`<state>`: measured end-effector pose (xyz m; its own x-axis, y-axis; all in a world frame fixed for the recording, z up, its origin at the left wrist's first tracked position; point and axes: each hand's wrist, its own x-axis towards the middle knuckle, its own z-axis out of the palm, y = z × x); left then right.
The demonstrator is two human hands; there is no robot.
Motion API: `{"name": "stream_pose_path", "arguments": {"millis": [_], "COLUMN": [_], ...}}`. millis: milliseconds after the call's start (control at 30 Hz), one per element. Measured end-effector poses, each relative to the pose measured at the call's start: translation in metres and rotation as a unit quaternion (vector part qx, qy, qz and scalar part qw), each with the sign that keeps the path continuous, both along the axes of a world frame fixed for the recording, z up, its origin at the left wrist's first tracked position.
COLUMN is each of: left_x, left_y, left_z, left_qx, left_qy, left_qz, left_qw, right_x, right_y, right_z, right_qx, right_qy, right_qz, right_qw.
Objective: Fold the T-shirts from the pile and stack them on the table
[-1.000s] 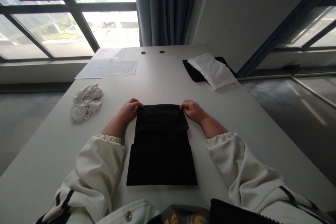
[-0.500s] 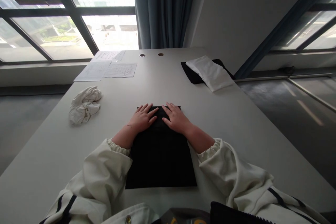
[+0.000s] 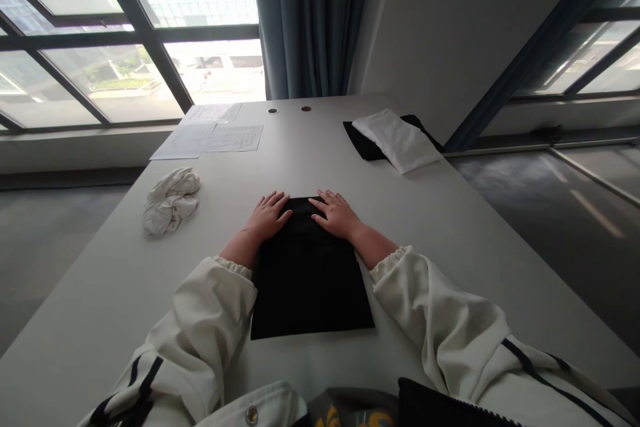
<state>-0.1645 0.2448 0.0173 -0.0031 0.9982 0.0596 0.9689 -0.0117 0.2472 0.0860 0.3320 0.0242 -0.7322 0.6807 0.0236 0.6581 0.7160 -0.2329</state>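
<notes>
A flat, black piece of folded cloth (image 3: 311, 280) lies on the white table in front of me, its near edge towards my body. My left hand (image 3: 269, 215) rests palm down on its far left corner, fingers stretched out and thumb spread. Across from it, my right hand (image 3: 337, 213) lies flat on the far right corner with fingers extended. Both hands press on the cloth from above without gripping it. Parts of the far corners are hidden under the palms.
On the left of the white table (image 3: 210, 307) lies a crumpled white cloth (image 3: 171, 201). Papers (image 3: 233, 138) are spread at the far left. A folded white cloth (image 3: 395, 140) sits on a black one (image 3: 363, 141) at the far right. Two round holes pierce the far end.
My left hand has slid slightly outward and away from me along the black cloth's far edge. The right hand stays near its corner. The view has shifted a little.
</notes>
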Motion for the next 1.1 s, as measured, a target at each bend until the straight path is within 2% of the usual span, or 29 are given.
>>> {"name": "stream_pose_path", "arguments": {"millis": [233, 600, 833, 1100], "left_x": [-0.014, -0.025, -0.029, -0.032], "left_y": [-0.007, -0.027, -0.055, -0.085], "left_z": [-0.005, -0.005, -0.004, -0.011], "left_qx": [-0.042, -0.062, -0.036, 0.001], "left_qy": [0.014, 0.009, -0.02, -0.063], "left_qz": [0.062, 0.096, 0.059, 0.012], "left_qw": [0.997, 0.993, 0.997, 0.998], "right_x": [0.011, 0.031, 0.059, 0.091], "right_y": [0.005, 0.001, -0.012, -0.043], "right_z": [-0.002, -0.017, -0.013, -0.016], "right_qx": [-0.016, -0.007, -0.006, -0.026], "right_qy": [-0.013, -0.015, 0.0, 0.057], "right_qz": [-0.026, -0.084, -0.035, -0.007], "right_qw": [0.999, 0.996, 0.999, 0.998]}}
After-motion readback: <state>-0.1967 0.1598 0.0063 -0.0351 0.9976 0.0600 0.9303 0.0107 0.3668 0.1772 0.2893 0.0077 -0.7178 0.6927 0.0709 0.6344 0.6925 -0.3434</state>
